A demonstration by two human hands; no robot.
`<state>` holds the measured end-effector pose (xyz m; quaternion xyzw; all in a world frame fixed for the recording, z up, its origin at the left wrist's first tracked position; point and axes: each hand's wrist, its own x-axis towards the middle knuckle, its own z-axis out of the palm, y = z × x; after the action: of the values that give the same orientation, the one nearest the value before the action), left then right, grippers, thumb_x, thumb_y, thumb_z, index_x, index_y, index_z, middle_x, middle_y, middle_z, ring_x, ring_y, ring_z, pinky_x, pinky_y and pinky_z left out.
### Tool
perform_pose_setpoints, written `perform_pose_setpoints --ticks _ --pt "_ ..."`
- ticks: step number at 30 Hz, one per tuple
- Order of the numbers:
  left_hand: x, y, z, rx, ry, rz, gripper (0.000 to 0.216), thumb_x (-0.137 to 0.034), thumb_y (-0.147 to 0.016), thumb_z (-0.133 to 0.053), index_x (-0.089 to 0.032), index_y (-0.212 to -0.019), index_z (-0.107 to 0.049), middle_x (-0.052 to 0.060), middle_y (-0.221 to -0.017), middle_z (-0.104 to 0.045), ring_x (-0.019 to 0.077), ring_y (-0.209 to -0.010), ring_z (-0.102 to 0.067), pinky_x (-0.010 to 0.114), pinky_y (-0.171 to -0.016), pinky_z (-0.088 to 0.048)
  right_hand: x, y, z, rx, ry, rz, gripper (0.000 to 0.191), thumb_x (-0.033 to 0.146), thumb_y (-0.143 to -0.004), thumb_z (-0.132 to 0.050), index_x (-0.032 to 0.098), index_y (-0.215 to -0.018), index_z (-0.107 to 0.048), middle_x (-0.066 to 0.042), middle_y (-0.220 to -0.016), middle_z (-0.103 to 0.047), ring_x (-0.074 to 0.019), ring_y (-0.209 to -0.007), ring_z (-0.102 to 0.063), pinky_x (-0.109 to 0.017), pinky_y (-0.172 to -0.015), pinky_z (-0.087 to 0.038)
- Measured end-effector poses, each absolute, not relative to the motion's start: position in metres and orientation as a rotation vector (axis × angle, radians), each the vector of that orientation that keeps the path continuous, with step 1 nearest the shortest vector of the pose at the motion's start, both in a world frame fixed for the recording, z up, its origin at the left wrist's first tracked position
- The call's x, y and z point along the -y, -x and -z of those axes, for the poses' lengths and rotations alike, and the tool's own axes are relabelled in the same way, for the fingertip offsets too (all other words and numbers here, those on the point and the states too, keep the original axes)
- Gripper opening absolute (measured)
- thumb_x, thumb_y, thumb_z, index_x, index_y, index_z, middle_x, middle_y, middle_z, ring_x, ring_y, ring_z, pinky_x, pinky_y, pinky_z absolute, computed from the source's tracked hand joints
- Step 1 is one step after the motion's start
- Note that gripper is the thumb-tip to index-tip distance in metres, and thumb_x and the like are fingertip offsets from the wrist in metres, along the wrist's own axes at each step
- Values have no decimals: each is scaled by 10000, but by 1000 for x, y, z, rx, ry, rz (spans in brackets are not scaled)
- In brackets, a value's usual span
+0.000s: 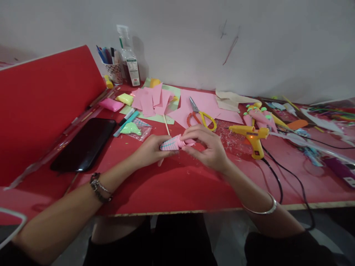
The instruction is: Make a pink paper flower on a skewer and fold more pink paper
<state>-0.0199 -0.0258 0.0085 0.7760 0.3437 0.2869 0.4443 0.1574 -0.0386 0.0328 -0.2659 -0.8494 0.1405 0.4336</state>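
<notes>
A small pink paper cone (169, 144) with blue grid lines lies sideways between my hands, just above the table. My left hand (154, 149) is closed around the lined part, thumb on top and fingers below. At the cone's right end, my right hand (205, 146) pinches a bunched pink paper piece (181, 142) that joins it. A thin pale stick (166, 125) shows behind the cone; whether it touches the cone I cannot tell. Beyond my right hand lie scissors (195, 107) with one red and one yellow handle.
To the right lies a yellow glue gun (251, 138) with its light on and a black cable (274, 177). Pink paper strips (151, 101) are piled behind. A black phone (84, 144) lies left, near a red board (47, 107). A bottle (131, 66) and pen cup (113, 72) stand at the wall.
</notes>
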Motion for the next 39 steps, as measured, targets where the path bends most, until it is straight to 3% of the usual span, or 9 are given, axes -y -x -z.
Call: perform_pose_setpoints --ticks 6,18,29,39 --pt "26 20 -8 -844 -1959 -733 150 -257 -738 -532 -111 -758 -560 -85 -350 -473 66 -311 -460 159 -399 -331 41 -156 -35 2134 704 -332 195 127 -714 -559 204 -893 -552 -15 -807 -581 -129 -761 -536 -277 -676 -446" --pt "26 21 -8 -929 -1997 -743 100 -226 -712 -558 -130 -687 -548 -90 -328 -469 68 -315 -450 156 -389 -311 38 -161 -34 2171 691 -358 116 214 -732 -605 202 -843 -573 -9 -792 -599 -130 -781 -547 -279 -705 -440" --pt "25 22 -7 -941 -2117 -732 114 -168 -707 -561 -144 -607 -510 -89 -322 -479 64 -318 -458 153 -392 -298 38 -158 -33 2159 652 -449 60 183 -746 -587 175 -798 -558 -11 -751 -586 -108 -742 -537 -242 -655 -436" --pt "22 24 -6 -984 -2278 -855 161 -189 -691 -549 -179 -572 -443 -90 -352 -463 74 -340 -449 169 -401 -275 40 -157 -30 2086 831 -549 130 207 -742 -571 174 -865 -544 -16 -809 -592 -91 -702 -543 -208 -617 -472"
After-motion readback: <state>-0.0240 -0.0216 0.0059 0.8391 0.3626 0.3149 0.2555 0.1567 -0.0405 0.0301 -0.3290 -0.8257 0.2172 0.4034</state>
